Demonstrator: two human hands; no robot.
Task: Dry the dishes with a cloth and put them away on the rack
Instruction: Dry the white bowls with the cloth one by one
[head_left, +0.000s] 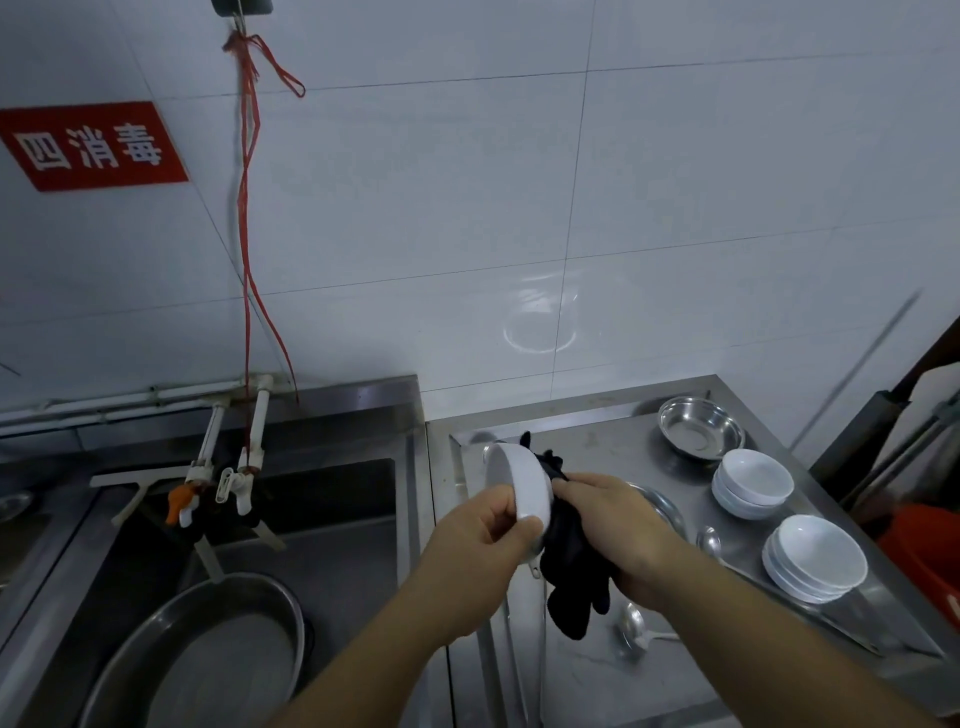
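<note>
sink (363, 519) holds round metal pan (208, 649) | steel counter (597, 670): steel bowl (698, 426), two stacks of white bowls (753, 480) | left hand (480, 530) grips white bowl (519, 480) on edge | right hand (618, 525) presses black cloth (569, 566) against it | white tiled wall (519, 182)
</note>
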